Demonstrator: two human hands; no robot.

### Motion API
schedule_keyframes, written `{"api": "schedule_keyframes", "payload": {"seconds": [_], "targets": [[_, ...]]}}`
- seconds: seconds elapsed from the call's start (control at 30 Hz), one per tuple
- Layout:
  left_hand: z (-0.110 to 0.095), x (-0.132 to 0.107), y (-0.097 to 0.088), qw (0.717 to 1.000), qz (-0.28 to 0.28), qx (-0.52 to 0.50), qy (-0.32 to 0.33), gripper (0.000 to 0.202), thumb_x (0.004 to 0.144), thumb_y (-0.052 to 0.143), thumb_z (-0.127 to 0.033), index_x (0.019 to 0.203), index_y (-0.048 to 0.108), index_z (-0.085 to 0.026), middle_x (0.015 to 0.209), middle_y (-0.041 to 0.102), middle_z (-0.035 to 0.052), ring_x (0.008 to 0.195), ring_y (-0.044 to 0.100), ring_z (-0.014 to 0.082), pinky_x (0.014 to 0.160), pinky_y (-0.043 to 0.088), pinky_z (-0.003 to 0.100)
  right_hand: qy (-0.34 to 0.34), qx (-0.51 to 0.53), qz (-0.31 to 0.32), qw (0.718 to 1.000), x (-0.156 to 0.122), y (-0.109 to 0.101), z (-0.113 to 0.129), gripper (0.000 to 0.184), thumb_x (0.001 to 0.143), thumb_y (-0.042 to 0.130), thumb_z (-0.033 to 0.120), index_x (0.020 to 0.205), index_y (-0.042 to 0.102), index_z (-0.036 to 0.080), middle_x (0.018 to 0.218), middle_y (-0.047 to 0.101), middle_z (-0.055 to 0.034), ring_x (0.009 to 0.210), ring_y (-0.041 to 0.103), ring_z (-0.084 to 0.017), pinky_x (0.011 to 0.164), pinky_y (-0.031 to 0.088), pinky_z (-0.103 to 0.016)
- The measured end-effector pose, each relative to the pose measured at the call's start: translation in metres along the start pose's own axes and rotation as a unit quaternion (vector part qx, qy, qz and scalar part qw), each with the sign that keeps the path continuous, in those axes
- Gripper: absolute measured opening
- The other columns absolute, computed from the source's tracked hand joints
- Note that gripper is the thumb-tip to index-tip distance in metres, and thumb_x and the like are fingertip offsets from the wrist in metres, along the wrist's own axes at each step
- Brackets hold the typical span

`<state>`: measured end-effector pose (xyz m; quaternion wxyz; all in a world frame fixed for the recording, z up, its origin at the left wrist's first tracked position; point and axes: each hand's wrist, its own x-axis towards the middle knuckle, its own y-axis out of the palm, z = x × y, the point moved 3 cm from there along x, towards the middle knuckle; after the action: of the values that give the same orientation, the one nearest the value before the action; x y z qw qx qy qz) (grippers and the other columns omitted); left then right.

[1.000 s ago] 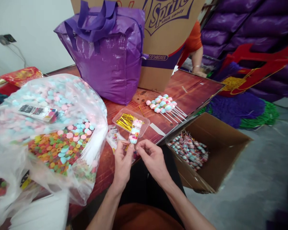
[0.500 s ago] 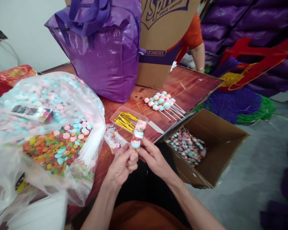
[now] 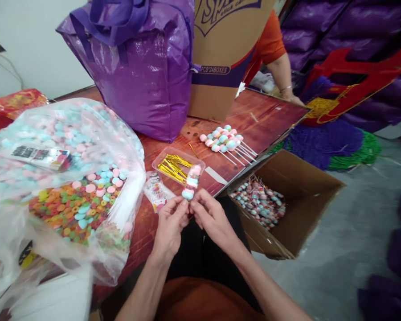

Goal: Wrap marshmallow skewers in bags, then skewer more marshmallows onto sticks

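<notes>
Both my hands pinch the base of one wrapped candy skewer that stands upright over the table's near edge. My left hand grips it from the left, fingers closed. My right hand pinches it from the right at the same spot. Just behind the skewer is a clear tray of gold twist ties. A small printed packet lies left of it. Several finished skewers lie further back on the red-brown table.
A big clear bag of coloured candy fills the left. A purple tote and a tall cardboard carton stand at the back. An open box of wrapped skewers sits on the floor at right. Another person's arm rests at the far edge.
The view drifted slightly. My fingers shifted at the skewer's base, and the skewer stayed upright in both hands. The other person's arm moved a little right.
</notes>
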<state>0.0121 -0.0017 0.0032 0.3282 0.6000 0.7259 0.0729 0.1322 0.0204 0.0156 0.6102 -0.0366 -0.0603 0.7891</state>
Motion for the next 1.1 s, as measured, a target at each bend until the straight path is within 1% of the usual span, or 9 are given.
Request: {"api": "schedule_keyframes", "payload": {"seconds": [0.07,0.2,0.37,0.47,0.57,0.7,0.8,0.97,1.1], "targets": [[-0.001,0.004,0.001,0.996,-0.002,-0.063,-0.057,0.039,0.061,0.091,-0.035,0.080,0.065,-0.013,0.061,0.054,-0.0061,0.044,0.033,-0.0015,0.042,0.024,0.011,-0.099,-0.087,-0.046,0.990,-0.004,-0.002,0.003,0.018,0.100,0.044,0.021,0.088,0.057,0.020,0.077,0.060,-0.0001,0.060,0.058,-0.011,0.055,0.049,-0.024],[-0.004,0.004,0.002,0.988,-0.008,-0.111,-0.107,0.043,0.055,0.094,-0.029,0.080,0.063,-0.013,0.063,0.056,-0.0061,0.046,0.041,-0.0012,0.040,0.024,0.009,-0.298,-0.233,-0.092,0.921,-0.011,-0.003,0.008,0.025,0.098,0.048,0.010,0.110,0.067,0.020,0.104,0.070,-0.0104,0.094,0.069,-0.019,0.082,0.056,-0.032],[-0.003,-0.006,0.011,0.981,-0.013,-0.146,-0.130,0.044,0.051,0.096,-0.024,0.080,0.064,-0.016,0.062,0.056,-0.0076,0.047,0.045,0.0008,0.040,0.029,0.010,-0.386,-0.282,-0.135,0.868,-0.010,-0.004,0.012,0.025,0.093,0.053,0.004,0.106,0.067,0.018,0.092,0.071,-0.0105,0.083,0.067,-0.020,0.076,0.056,-0.034],[0.001,-0.008,0.015,0.982,-0.011,-0.148,-0.116,0.040,0.055,0.095,-0.026,0.083,0.067,-0.018,0.065,0.060,-0.0066,0.052,0.051,0.0032,0.047,0.038,0.013,-0.348,-0.272,-0.159,0.883,-0.011,0.001,0.018,0.019,0.093,0.050,0.006,0.094,0.064,0.018,0.082,0.067,-0.0082,0.075,0.062,-0.019,0.071,0.052,-0.034],[0.000,-0.007,0.019,0.985,0.013,-0.134,-0.106,0.037,0.060,0.092,-0.034,0.085,0.071,-0.017,0.080,0.069,-0.0001,0.074,0.065,0.0125,0.069,0.053,0.024,-0.234,-0.181,-0.164,0.941,-0.015,0.004,0.022,0.017,0.095,0.049,0.011,0.083,0.058,0.020,0.076,0.059,-0.0034,0.070,0.056,-0.016,0.066,0.048,-0.030],[-0.015,-0.012,0.021,0.992,0.069,-0.096,-0.043,0.041,0.073,0.078,-0.057,0.087,0.074,-0.017,0.103,0.071,0.0070,0.106,0.063,0.0242,0.096,0.049,0.035,-0.088,-0.020,-0.125,0.988,-0.024,-0.002,0.030,0.016,0.097,0.051,0.019,0.082,0.054,0.020,0.077,0.057,0.0004,0.068,0.054,-0.013,0.063,0.046,-0.024],[-0.021,-0.021,0.020,0.997,0.078,0.009,0.024,0.051,0.084,0.064,-0.063,0.069,0.071,-0.015,0.111,0.066,0.0083,0.109,0.059,0.0243,0.095,0.047,0.033,-0.070,-0.006,-0.136,0.988,-0.032,-0.014,0.040,0.016,0.097,0.052,0.021,0.082,0.056,0.020,0.077,0.056,0.0011,0.069,0.053,-0.013,0.063,0.044,-0.024],[0.000,-0.027,0.025,0.990,0.055,0.130,0.007,0.044,0.080,0.072,-0.058,0.065,0.068,-0.017,0.077,0.063,0.0038,0.078,0.054,0.0164,0.074,0.046,0.028,-0.135,-0.067,-0.185,0.971,-0.049,-0.029,0.043,0.015,0.096,0.054,0.019,0.083,0.062,0.019,0.078,0.058,-0.0009,0.070,0.056,-0.014,0.065,0.045,-0.026],[0.019,-0.028,0.048,0.984,0.118,0.127,-0.041,0.037,0.080,0.074,-0.050,0.068,0.072,-0.014,0.079,0.066,0.0056,0.079,0.057,0.0165,0.078,0.046,0.028,-0.040,0.006,-0.229,0.972,-0.069,-0.041,0.018,0.020,0.096,0.057,0.028,0.080,0.067,0.019,0.073,0.063,-0.0016,0.065,0.057,-0.014,0.061,0.047,-0.026]]}}
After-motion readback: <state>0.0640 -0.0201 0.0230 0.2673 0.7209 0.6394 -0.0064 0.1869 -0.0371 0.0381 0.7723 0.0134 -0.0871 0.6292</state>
